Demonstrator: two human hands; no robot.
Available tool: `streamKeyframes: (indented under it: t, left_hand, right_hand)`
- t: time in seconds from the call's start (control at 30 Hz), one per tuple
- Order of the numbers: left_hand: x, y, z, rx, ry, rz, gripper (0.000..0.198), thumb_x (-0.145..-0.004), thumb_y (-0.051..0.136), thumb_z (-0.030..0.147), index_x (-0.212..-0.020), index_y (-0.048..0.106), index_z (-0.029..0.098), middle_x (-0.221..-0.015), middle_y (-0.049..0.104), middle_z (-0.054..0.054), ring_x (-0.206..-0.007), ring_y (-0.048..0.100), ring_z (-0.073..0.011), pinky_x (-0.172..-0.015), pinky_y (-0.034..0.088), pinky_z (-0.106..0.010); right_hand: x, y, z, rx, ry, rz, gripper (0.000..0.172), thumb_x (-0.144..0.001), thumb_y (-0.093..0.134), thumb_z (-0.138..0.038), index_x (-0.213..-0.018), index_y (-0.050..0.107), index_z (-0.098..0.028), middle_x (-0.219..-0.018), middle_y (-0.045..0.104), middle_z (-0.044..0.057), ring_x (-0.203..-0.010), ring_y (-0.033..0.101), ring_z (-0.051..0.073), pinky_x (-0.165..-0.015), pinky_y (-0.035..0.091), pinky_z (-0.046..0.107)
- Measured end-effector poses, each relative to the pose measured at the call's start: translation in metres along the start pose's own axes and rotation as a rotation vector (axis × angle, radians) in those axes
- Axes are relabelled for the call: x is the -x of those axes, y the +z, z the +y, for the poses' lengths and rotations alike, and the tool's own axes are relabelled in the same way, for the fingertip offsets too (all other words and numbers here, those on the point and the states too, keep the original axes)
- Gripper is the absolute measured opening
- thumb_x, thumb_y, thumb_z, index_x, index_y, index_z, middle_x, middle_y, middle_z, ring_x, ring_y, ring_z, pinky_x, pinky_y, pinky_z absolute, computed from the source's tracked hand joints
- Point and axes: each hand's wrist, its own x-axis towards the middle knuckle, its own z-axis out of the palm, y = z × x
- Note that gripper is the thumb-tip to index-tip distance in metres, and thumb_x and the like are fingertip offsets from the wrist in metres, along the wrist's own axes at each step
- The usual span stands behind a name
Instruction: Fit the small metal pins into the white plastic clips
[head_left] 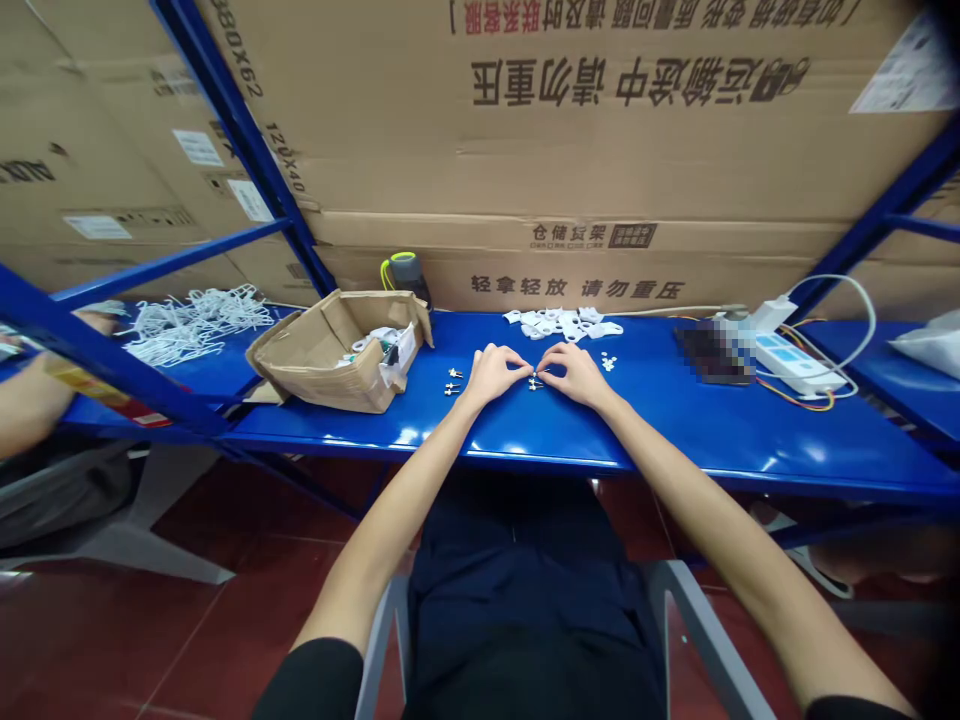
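Note:
My left hand (495,374) and my right hand (571,374) meet fingertip to fingertip just above the blue tabletop. Both are closed in a pinch around something tiny; what sits between the fingers is too small to name. Directly below the fingertips lie small metal-and-white pin-like parts (535,384). More such pin-like parts (452,388) lie in a short column left of my left hand. Small white round pieces (609,362) are scattered to the right of my right hand. Behind both hands is a pile of flat white plastic pieces (562,324).
An open cardboard box (322,375) with small parts stands at left, a dark cylinder with a yellow-green strap (407,275) behind it. At right are a white power strip (799,365) and cables. White cords (195,325) and another person's arm (30,400) are far left. Blue posts (247,130) frame the table.

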Motion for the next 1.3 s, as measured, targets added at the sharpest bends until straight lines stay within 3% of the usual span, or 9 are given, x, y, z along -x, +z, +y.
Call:
streamKeyframes:
  t: [0.17, 0.33, 0.47, 0.77, 1.0, 1.3]
  left_hand:
    - [0.001, 0.0, 0.002, -0.027, 0.017, -0.023, 0.016, -0.095, 0.076, 0.039, -0.092, 0.089, 0.03, -0.114, 0.081, -0.006, -0.111, 0.06, -0.0331, -0.105, 0.037, -0.05]
    - [0.002, -0.002, 0.004, -0.008, 0.018, -0.012, 0.018, -0.094, 0.077, 0.042, -0.089, 0.089, 0.029, -0.112, 0.081, -0.006, -0.111, 0.059, -0.0329, -0.104, 0.038, -0.05]
    - [0.003, -0.003, 0.006, 0.011, 0.013, -0.011, 0.019, -0.094, 0.077, 0.041, -0.088, 0.089, 0.028, -0.111, 0.081, -0.006, -0.111, 0.06, -0.0332, -0.104, 0.038, -0.05]
    - [0.006, -0.006, 0.013, -0.063, -0.005, -0.024, 0.021, -0.098, 0.073, 0.04, -0.091, 0.088, 0.028, -0.116, 0.081, -0.003, -0.114, 0.062, -0.0294, -0.106, 0.041, -0.047]
    - [0.006, -0.007, 0.013, -0.098, -0.007, -0.036, 0.018, -0.098, 0.075, 0.04, -0.095, 0.088, 0.029, -0.117, 0.082, -0.002, -0.114, 0.064, -0.0286, -0.103, 0.042, -0.045]
    - [0.006, -0.009, 0.013, -0.089, -0.025, -0.046, 0.018, -0.097, 0.075, 0.042, -0.093, 0.088, 0.029, -0.115, 0.083, -0.002, -0.115, 0.065, -0.0293, -0.104, 0.041, -0.044]
  right_hand:
    - [-0.002, -0.001, 0.003, -0.069, -0.003, 0.02, 0.012, -0.096, 0.072, -0.035, -0.099, 0.082, -0.029, -0.118, 0.075, 0.007, -0.115, 0.066, 0.03, -0.101, 0.05, 0.046]
    - [-0.002, -0.009, 0.011, -0.068, 0.072, 0.079, 0.018, -0.095, 0.065, -0.029, -0.103, 0.082, -0.027, -0.111, 0.077, 0.007, -0.099, 0.068, 0.027, -0.099, 0.053, 0.046]
    - [0.003, -0.014, 0.013, 0.0, 0.125, 0.026, 0.015, -0.09, 0.072, -0.028, -0.101, 0.083, -0.029, -0.112, 0.077, 0.005, -0.101, 0.068, 0.028, -0.097, 0.053, 0.047]
    - [-0.001, -0.011, 0.008, 0.071, 0.176, -0.005, 0.016, -0.095, 0.068, -0.03, -0.096, 0.083, -0.025, -0.109, 0.074, 0.008, -0.099, 0.066, 0.026, -0.091, 0.05, 0.04]
    - [-0.005, -0.004, 0.0, 0.012, 0.111, -0.058, 0.018, -0.097, 0.067, -0.034, -0.099, 0.083, -0.024, -0.112, 0.075, 0.008, -0.102, 0.066, 0.025, -0.09, 0.047, 0.037]
    - [0.0, -0.012, 0.0, -0.046, 0.062, -0.07, 0.018, -0.098, 0.067, -0.033, -0.099, 0.082, -0.023, -0.116, 0.075, 0.008, -0.102, 0.067, 0.023, -0.092, 0.051, 0.037]
